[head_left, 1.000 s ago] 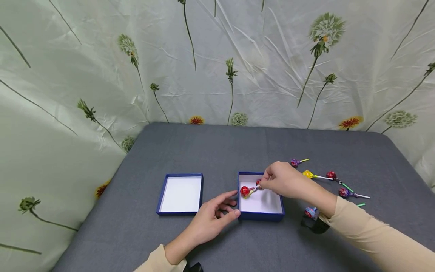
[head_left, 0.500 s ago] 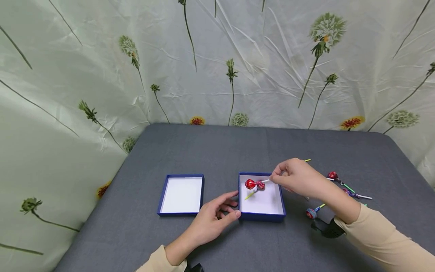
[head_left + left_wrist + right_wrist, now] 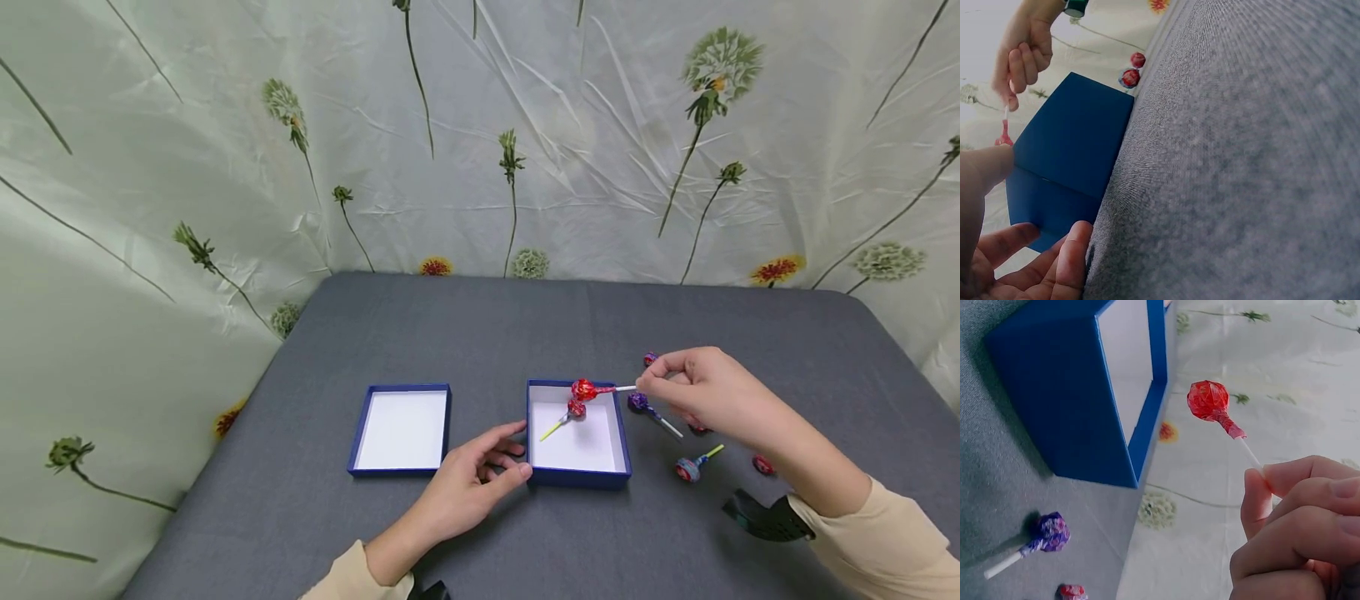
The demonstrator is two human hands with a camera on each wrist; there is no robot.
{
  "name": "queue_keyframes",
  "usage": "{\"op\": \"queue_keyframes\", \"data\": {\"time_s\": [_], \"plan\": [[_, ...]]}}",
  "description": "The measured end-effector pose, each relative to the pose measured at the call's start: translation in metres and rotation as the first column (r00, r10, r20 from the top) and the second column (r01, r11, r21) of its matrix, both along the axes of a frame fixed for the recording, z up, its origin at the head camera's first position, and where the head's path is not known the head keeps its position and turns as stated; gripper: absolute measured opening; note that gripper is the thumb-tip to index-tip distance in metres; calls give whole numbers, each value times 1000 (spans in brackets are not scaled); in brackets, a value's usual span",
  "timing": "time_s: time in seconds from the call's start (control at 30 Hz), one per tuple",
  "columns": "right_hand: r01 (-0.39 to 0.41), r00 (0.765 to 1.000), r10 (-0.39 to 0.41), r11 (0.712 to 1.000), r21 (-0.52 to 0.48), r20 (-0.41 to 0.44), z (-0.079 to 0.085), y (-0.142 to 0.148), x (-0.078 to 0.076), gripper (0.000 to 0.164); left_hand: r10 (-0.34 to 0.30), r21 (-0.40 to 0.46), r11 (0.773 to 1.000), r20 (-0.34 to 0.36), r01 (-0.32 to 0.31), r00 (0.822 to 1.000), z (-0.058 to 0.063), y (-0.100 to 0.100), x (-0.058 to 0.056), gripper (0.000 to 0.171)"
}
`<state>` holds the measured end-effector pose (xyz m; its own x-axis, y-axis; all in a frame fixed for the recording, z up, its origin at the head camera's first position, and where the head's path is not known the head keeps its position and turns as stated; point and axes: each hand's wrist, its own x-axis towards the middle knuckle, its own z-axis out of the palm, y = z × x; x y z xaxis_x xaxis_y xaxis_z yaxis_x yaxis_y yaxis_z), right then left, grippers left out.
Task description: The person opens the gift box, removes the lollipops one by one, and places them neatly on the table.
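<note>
My right hand (image 3: 701, 392) pinches the white stick of a red-wrapped lollipop (image 3: 1208, 401) between thumb and forefinger. That lollipop is raised above the blue box's right side, its head over the white interior. Inside the open blue box (image 3: 577, 477) lies a dark red lollipop (image 3: 576, 409) with a yellow stick. My left hand (image 3: 472, 487) rests against the box's left wall, fingers relaxed; in the left wrist view its fingertips (image 3: 1075, 250) touch the blue side.
Left of the box lies a shallow blue-rimmed lid (image 3: 399, 472), white inside up. Right of the box a purple lollipop (image 3: 638, 402) and a blue-and-red one (image 3: 687, 470) lie on the grey tabletop (image 3: 465, 325); several others are partly behind the right arm.
My right hand has drawn the red lollipop up and to the right, away from the other one in the box. The left hand stays at the box.
</note>
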<state>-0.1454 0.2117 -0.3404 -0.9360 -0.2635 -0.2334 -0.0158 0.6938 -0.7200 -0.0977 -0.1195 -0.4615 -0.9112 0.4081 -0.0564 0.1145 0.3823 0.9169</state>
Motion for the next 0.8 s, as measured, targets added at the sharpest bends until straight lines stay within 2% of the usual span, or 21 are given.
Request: {"op": "queue_keyframes", "data": {"time_s": [0.4,0.57,0.73,0.8], "plan": [[94,996,-94,993,-65,3,-2,47,14,35,3,26,1000,-10,-3,1000,1,0,0,52],[149,989,-148,984,-101,20,-9,68,19,38,3,16,1000,-11,-2,1000,-1,1,0,51],[201,979,-202,972,-126,-1,-20,89,24,22,5,10,1000,-13,-5,1000,-1,1,0,52],[218,975,-222,967,-134,-11,-23,98,27,20,7,4,1000,-8,-7,1000,-1,0,0,52]]}}
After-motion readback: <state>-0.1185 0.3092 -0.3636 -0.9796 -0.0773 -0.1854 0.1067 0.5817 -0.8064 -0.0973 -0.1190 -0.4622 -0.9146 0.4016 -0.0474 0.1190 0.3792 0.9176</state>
